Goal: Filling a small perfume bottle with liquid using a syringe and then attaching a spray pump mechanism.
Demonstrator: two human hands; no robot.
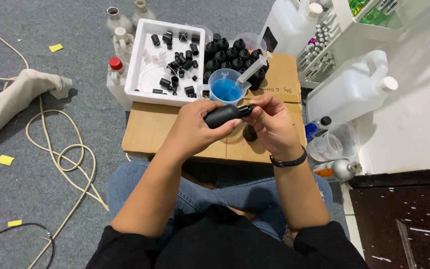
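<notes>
Both hands (235, 122) clamped on black bottle (222, 115) over cardboard box (148, 132); grey carpet (51, 199) below.

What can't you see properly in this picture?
Head view only:
- Black bottle: its middle and underside are covered by the left hand.
- Its cap end is hidden under the fingers of the right hand.
- A dark object on the cardboard box is mostly behind the right hand.
- White jug: cut off by the top edge.
</notes>
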